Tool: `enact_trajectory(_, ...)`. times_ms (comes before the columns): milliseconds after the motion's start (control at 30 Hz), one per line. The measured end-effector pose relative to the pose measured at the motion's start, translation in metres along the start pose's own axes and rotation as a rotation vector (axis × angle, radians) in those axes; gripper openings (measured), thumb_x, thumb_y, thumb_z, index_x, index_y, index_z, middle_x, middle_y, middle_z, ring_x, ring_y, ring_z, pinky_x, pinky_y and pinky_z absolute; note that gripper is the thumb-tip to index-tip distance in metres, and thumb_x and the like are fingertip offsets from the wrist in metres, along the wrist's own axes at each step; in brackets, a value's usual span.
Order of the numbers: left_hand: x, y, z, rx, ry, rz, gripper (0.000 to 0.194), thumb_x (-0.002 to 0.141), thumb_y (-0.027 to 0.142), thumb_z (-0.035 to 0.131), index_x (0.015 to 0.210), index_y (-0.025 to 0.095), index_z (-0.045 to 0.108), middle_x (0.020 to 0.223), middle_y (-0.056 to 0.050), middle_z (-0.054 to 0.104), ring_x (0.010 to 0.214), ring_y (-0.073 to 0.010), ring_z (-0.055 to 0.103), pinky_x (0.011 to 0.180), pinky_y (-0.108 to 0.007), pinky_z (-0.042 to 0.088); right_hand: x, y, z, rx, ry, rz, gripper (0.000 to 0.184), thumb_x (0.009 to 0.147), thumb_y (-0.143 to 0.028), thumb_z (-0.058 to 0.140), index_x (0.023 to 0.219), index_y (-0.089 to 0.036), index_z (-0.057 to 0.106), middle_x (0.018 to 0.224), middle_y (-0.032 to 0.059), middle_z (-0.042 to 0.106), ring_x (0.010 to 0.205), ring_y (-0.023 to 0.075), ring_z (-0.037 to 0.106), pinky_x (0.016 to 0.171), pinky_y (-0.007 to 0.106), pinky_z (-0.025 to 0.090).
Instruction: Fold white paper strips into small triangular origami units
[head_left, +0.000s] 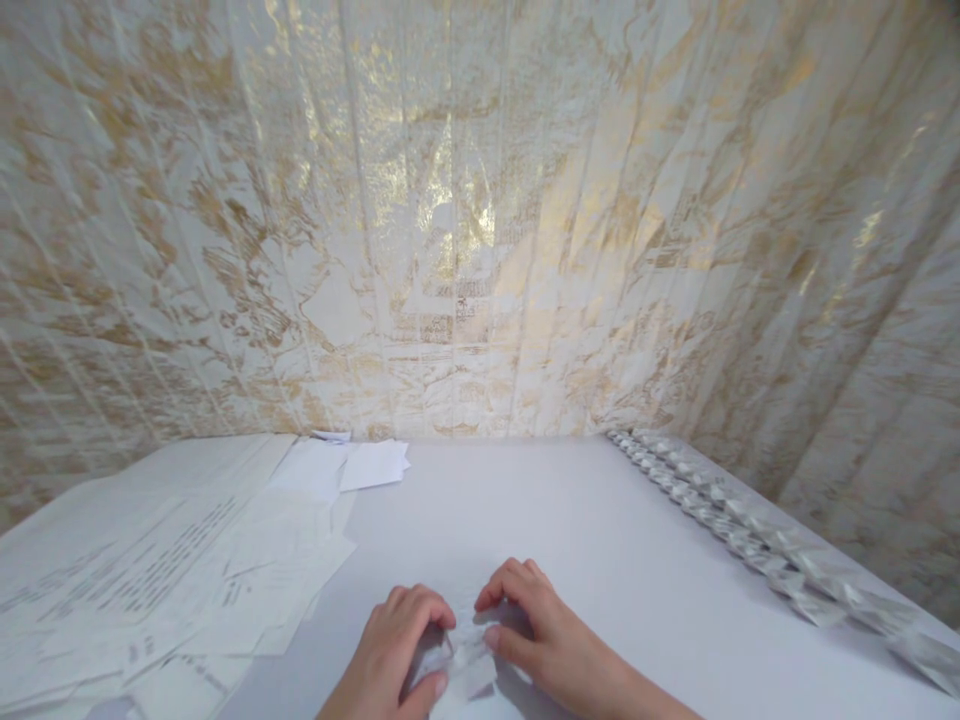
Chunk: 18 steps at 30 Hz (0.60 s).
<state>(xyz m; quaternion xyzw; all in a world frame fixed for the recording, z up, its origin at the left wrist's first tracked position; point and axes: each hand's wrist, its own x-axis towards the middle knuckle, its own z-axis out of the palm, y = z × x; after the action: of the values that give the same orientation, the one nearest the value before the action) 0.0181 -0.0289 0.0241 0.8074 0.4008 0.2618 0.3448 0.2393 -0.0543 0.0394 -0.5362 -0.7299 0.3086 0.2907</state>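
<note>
White tabletop (570, 520), gold-patterned wall (465, 220). Left hand (397, 640) and right hand (536, 630) curl around blurred paper (466, 655), near edge; grip, long axis unclear.

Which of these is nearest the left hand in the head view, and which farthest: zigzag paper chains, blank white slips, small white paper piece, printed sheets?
1. Small white paper piece, just right of the left hand.
2. Printed sheets, on the left.
3. Blank white slips, at the back, left of centre.
4. Zigzag paper chains, along the right.
</note>
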Motion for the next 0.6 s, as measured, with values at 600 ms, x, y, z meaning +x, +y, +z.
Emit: enact_trajectory(600, -0.003, 0.005, 0.011, -0.078, 0.043, 0.036, 0.032, 0.072, 0.009, 0.065, 0.098, 0.024, 0.056, 0.101, 0.000, 0.059, 0.094, -0.0208, 0.056, 0.086, -0.032, 0.044, 0.001, 0.001, 0.023, -0.741, 0.226, -0.604, 0.019, 0.075, -0.014, 0.072, 0.082, -0.020, 0.055, 0.079, 0.0015, 0.064, 0.069, 0.0197, 0.049, 0.066, 0.034, 0.032)
